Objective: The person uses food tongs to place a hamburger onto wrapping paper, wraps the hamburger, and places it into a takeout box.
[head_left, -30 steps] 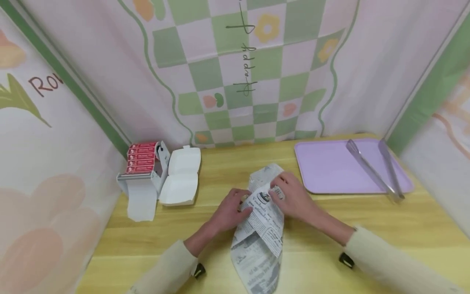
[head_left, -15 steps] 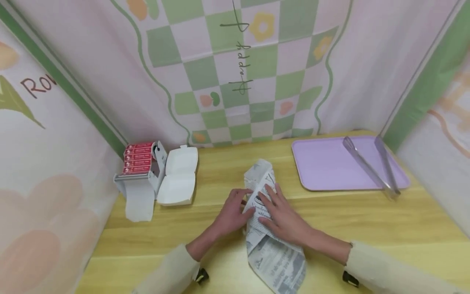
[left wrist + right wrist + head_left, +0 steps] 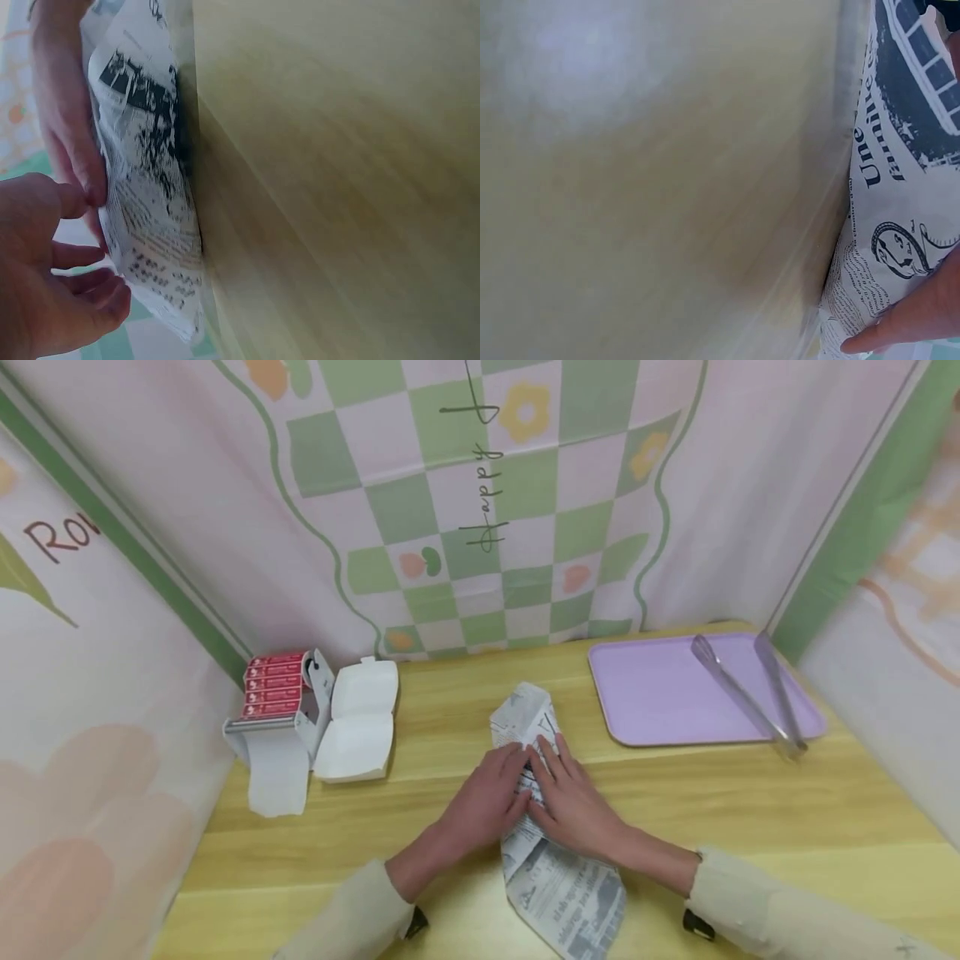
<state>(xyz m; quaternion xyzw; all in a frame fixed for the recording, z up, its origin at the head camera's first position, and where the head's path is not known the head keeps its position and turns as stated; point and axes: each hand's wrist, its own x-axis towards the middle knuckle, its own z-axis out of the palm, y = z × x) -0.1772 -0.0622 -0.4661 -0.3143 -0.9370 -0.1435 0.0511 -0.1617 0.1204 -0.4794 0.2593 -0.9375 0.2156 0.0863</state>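
A sheet of newsprint-patterned wrapping paper (image 3: 566, 893) lies on the table in the head view, folded over itself into a narrow packet that bulges in the left wrist view. Whatever it encloses is hidden. My left hand (image 3: 482, 799) rests on the packet's left side, fingers loosely bent along the top. From the right, my right hand (image 3: 576, 802) lies over the printed fold with its fingers spread and nearly straight. The fingertips of both hands meet near the middle of the packet. In the right wrist view, a finger (image 3: 907, 321) lies along the paper's side.
At the back left stand a label dispenser (image 3: 281, 706) with a red roll and an opened white clamshell box (image 3: 360, 718). A lilac tray (image 3: 660, 693) at the back right carries metal tongs (image 3: 738, 689). A patterned curtain (image 3: 465, 527) closes off the back.
The right hand has gone from gripping the paper's right edge to lying flat on it, folding that side leftward. The left hand has moved onto the packet's top. The paper's lower end has swung right.
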